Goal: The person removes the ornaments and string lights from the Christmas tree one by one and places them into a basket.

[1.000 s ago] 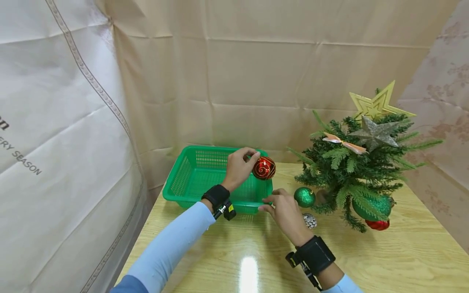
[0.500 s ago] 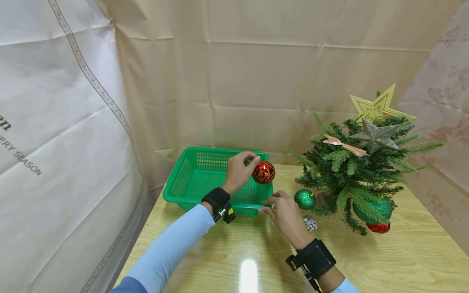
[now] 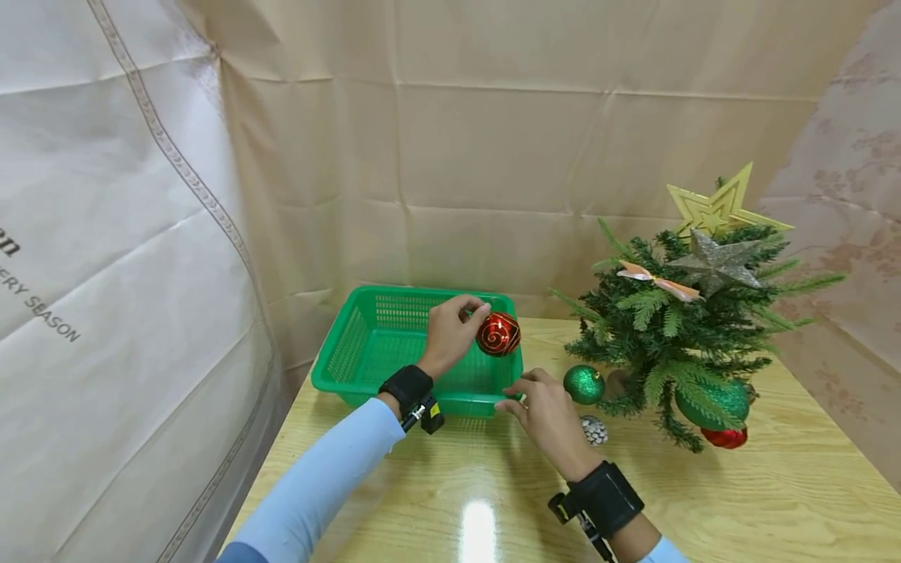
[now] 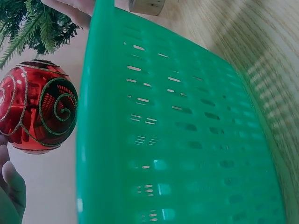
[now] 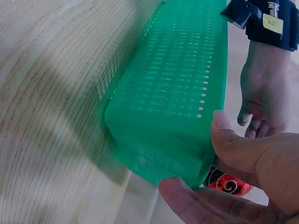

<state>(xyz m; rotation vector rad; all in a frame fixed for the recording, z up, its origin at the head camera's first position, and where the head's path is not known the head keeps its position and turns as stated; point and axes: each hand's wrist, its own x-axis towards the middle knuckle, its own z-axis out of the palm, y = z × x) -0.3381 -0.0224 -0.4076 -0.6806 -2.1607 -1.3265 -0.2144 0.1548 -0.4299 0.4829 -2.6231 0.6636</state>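
1. A green basket [image 3: 383, 352] sits on the table [image 3: 422, 489], one long side turned towards the person.
2. The left hand [image 3: 450, 332] pinches the red bauble [image 3: 498, 335] near its top, thumb against fingertips.
3. That bauble, shiny and traced with gold swirls, is held up above rim level at the basket's right end; the left wrist view shows a gap between it and the rim.
4. The right hand [image 3: 549, 414] grips the basket's near right corner, thumb on the long side, fingers at the short end.
5. Just right of the basket lies a glittery green ball [image 3: 583, 384]; closer to the person is a frosted cone [image 3: 594, 429], partly behind the right hand.
6. Farther right of the basket stands the tree [image 3: 644, 340], with a gold star [image 3: 714, 223] on top, a silver star [image 3: 718, 262] below that, and a peach bow [image 3: 658, 280] on the basket side.
7. Low on the tree, away from the basket, show a big green bauble [image 3: 734, 399] and a red ball [image 3: 726, 439].
8. Behind the basket hangs a beige curtain [image 3: 493, 156]; to its left, a white cloth [image 3: 120, 234].
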